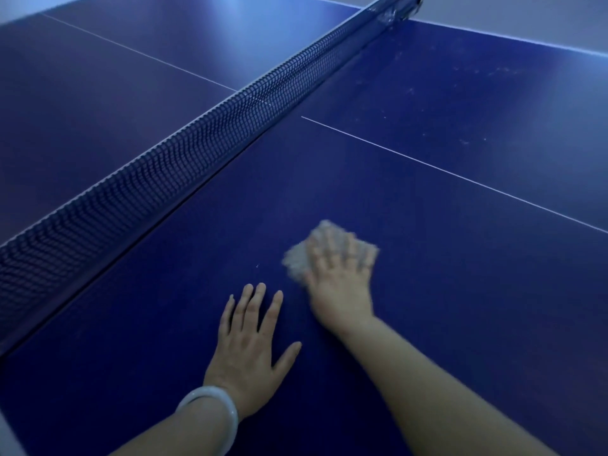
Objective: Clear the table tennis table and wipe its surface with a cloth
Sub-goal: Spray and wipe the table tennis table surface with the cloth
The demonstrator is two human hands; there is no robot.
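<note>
At the left a dark mesh net (pixel 184 153) crosses the blue table tennis table (pixel 460 291); near it the left hand (pixel 250 343) lies flat, fingers straight. Right of it, the blurred right hand (pixel 340 284) presses a pale crumpled cloth (pixel 297 260) down with spread fingers. Wiping is evidently under way; next should come the faint specks at far right.

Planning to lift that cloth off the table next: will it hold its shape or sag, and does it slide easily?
Probably floppy: the cloth lies crumpled and uneven under the right hand. Likely light, since flat fingers alone move it. It seems to slide readily on the smooth table; the motion blur suggests quick wiping.
</note>
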